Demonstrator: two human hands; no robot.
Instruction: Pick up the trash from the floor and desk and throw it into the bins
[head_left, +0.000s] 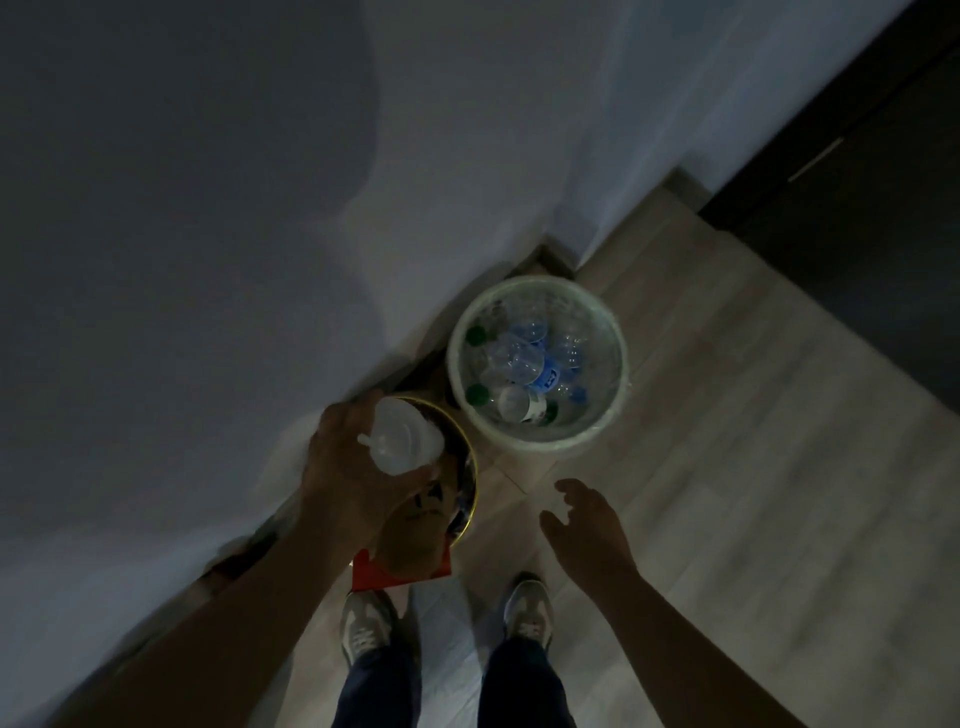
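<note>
My left hand grips a clear plastic cup with a lid and a straw, and holds it over a round bin with a yellow rim. That bin holds brown paper and a red carton that sticks out at its near side. Just right of it stands a white bin lined with a clear bag and filled with several clear plastic bottles. My right hand hovers with relaxed fingers over the floor, near the white bin, and holds nothing.
Both bins stand against a white wall on the left, in a corner of a pale wooden floor. A dark door or cabinet is at the upper right. My two feet in light shoes are at the bottom. The scene is dim.
</note>
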